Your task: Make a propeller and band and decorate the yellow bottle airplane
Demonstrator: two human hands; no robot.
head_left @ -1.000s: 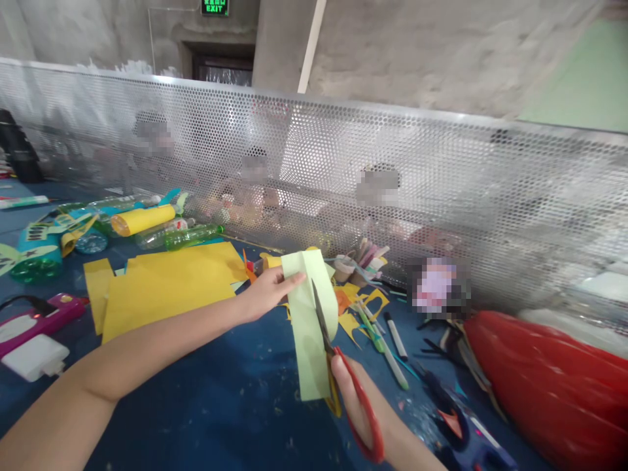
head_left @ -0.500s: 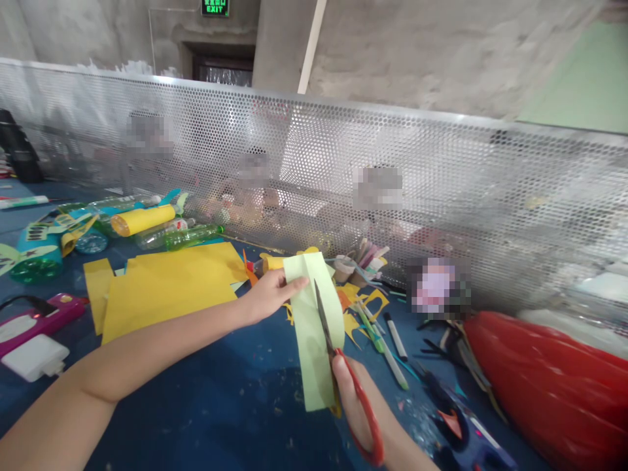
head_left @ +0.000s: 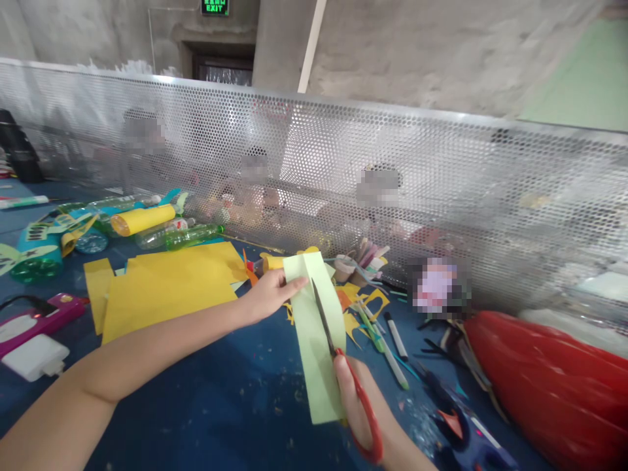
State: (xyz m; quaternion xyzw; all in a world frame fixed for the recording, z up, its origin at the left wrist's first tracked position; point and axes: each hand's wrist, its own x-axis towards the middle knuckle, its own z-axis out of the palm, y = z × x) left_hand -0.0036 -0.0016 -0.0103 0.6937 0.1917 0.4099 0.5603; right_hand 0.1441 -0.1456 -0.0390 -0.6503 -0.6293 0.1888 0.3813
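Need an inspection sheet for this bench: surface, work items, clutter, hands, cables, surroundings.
Surface: blue table, specked with small bits.
Work items: pale green paper; red-handled scissors, one blade in front of the paper, the other hidden.
Clutter: yellow sheets and bottles at left; scraps, pens, glue gun and red bag-like item at right.
Hands: left hand grips the paper's upper left edge; right hand holds the scissors.
Cables: black cable into magenta power strip; glue gun cord unclear.
Surroundings: perforated screen, people behind it; exit sign.
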